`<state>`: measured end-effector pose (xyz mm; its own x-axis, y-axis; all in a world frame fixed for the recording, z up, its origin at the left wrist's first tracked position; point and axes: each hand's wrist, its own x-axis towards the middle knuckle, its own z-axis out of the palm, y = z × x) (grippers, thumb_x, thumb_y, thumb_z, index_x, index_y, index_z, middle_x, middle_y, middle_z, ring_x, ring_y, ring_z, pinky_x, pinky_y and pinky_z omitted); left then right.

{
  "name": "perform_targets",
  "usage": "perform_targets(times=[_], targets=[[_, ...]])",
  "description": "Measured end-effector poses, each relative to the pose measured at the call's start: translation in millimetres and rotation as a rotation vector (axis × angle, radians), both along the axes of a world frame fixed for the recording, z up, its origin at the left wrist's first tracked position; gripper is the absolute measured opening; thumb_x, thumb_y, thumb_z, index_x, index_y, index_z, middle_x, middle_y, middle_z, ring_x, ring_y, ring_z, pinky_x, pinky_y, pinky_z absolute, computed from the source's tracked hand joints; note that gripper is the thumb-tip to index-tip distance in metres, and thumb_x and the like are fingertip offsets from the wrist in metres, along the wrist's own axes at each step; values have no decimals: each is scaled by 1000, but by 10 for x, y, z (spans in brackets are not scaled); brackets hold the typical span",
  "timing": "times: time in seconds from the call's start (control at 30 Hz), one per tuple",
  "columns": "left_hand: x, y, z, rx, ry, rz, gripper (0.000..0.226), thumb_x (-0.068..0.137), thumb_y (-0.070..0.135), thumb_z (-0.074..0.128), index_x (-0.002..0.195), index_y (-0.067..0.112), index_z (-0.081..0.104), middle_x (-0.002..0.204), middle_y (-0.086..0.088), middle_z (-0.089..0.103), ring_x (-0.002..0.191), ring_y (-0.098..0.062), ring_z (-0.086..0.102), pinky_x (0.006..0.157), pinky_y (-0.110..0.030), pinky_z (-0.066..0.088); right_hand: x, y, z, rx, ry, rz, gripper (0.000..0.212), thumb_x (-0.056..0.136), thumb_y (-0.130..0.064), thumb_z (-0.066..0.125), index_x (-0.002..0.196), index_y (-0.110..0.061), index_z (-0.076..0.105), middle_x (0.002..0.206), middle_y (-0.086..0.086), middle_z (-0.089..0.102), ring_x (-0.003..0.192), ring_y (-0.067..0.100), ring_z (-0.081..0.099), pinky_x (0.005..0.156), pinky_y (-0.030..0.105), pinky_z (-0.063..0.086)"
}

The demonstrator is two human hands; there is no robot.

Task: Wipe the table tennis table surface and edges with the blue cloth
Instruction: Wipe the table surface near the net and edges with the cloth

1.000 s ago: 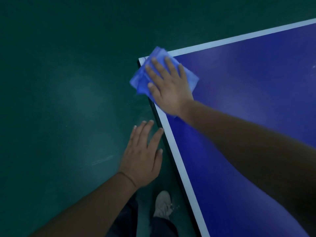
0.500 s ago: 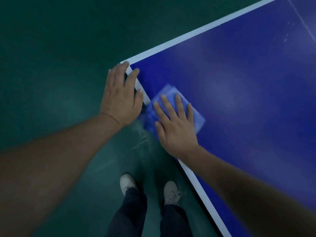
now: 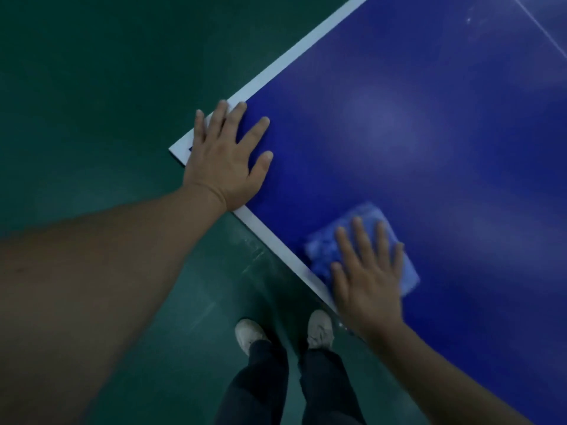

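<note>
Near the white edge of the counter [image 3: 399, 118], the blue cloth [image 3: 323, 253] lies flat under the right hand [image 3: 368, 283], grip wide, fingers straight. The left hand [image 3: 222, 161] rests flat on the corner, grip likewise wide.

Blurred blue cloth [image 3: 322, 250] under right hand [image 3: 368, 291]

Dim, greenish light, with soft glare patches on the table [image 3: 460, 179] and motion blur over the blue cloth [image 3: 325, 250].
</note>
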<state>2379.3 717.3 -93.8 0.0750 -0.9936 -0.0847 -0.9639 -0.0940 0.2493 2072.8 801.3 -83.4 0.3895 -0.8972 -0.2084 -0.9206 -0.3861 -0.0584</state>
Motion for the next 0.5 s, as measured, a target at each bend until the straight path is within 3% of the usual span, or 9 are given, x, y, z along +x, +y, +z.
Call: perform_targets(times=[0.1,0.2,0.27,0.37,0.5], targets=[[11,-16,-23,3,-11,-11,63,100,61,16,157,36,26,166,-7,15,155,-31,2,123,-57,-3,-245,-218,30,22,23,-427,65,98,-49,19,160,-29,22,169,-4,5,155,28,-5,120,63,5],[11,-21,-48,10,-11,-9,61,100,60,20,156,37,28,166,-7,16,155,-31,2,123,-57,-3,335,-459,-33,-10,-14,-721,68,94,-52,12,160,-34,11,169,-7,0,154,29,-8,120,62,0],[8,-27,-41,17,-12,-4,60,100,59,21,156,37,29,166,-7,17,155,-31,2,123,-57,-3,743,-437,-70,-6,-36,-556,66,96,-53,14,159,-35,11,169,-6,1,154,32,-6,120,62,-2],[8,-23,-45,10,-14,-10,60,100,59,22,155,36,29,166,-8,17,154,-31,2,123,-58,-2,771,-228,-66,-28,-92,-252,58,101,-50,28,157,-32,28,167,-2,17,155,33,4,121,63,6],[17,-22,-77,5,-8,-16,59,101,57,24,156,36,29,166,-9,17,154,-31,2,123,-60,0,569,-74,-53,-60,-67,-366,59,100,-49,32,156,-31,34,166,-1,22,155,34,8,119,64,11]])
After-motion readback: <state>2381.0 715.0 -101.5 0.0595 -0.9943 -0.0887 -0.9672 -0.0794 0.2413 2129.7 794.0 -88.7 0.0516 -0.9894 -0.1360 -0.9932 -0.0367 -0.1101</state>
